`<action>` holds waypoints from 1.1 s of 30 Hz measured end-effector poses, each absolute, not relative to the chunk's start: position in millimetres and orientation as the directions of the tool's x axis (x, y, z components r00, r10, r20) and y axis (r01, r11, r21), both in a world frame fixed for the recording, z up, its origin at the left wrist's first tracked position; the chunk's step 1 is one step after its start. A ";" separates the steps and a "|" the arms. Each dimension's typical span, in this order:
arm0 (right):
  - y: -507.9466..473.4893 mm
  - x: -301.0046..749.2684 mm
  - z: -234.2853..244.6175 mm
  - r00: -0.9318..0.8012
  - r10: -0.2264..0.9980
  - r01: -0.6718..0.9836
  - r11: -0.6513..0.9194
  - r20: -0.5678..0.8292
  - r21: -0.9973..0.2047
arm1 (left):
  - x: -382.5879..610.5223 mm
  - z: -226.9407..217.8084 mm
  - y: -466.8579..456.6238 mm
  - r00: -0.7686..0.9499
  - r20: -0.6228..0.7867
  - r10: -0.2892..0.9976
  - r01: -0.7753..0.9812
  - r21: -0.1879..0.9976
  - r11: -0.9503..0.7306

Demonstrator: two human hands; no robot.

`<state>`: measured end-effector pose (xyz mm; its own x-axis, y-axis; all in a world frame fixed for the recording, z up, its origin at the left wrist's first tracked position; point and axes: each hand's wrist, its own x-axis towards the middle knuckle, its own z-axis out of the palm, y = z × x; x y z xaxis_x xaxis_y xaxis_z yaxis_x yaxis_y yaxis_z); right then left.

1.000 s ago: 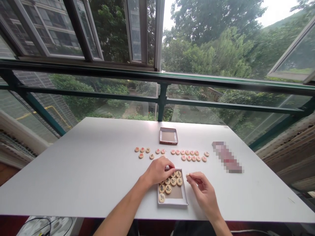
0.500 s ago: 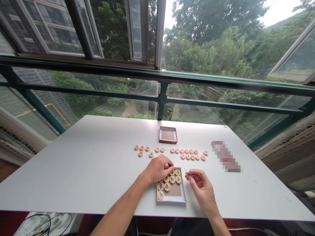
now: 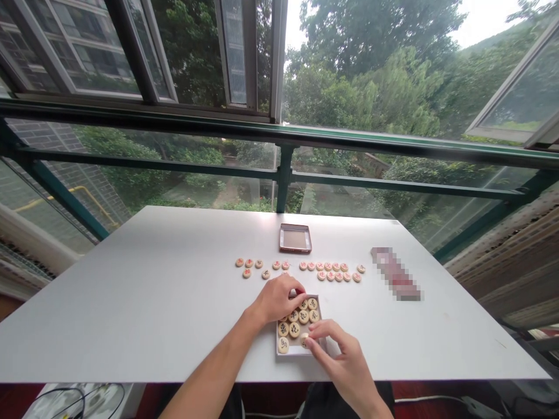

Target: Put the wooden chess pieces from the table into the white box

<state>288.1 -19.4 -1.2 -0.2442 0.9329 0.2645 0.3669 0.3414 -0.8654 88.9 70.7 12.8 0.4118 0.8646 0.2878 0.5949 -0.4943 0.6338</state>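
Observation:
A shallow white-rimmed box (image 3: pixel 298 351) lies near the table's front edge, with several round Chinese chess pieces (image 3: pixel 294 330) marked in black inside. My left hand (image 3: pixel 279 298) is closed over the box's far rim, thumb on the inner side. It covers the box's far left part and the pieces there. Between the thumb and fingertips of my right hand (image 3: pixel 340 352) is a Chinese chess piece (image 3: pixel 304 340), held low over the bare near-right part of the box. Whether that piece touches the bottom I cannot tell.
Beyond the box, several Chinese chess pieces (image 3: pixel 331 276), mostly red-marked, lie in loose rows on the white table (image 3: pixel 144 302). A brown-rimmed box lid (image 3: pixel 296 250) lies behind them. At the right is a pixelated reddish item (image 3: pixel 395 273). Windows and a green railing (image 3: pixel 283 174) border the table's far side.
My right hand has moved left with its Chinese chess piece, from beside the box to over its near-right part. My left hand stays at the far rim. The view has shifted slightly.

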 end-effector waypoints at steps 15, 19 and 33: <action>-15.0 266.9 -9.6 -0.353 0.887 0.623 0.460 0.298 -0.633 | 88.2 11.3 70.6 0.410 0.293 0.864 0.603 0.624 -0.497; -11.9 267.6 -11.6 -0.398 0.858 0.651 0.514 0.326 -0.558 | 88.1 12.0 70.4 0.409 0.291 0.865 0.600 0.628 -0.495; -10.6 265.4 -6.4 -0.424 0.841 0.660 0.542 0.337 -0.520 | 89.0 14.3 69.5 0.404 0.280 0.871 0.601 0.637 -0.483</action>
<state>265.4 -10.6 -6.4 -0.4242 0.8405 0.3369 0.6600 0.5417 -0.5204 89.0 69.5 14.3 0.4040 0.8710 0.2796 0.6007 -0.4831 0.6370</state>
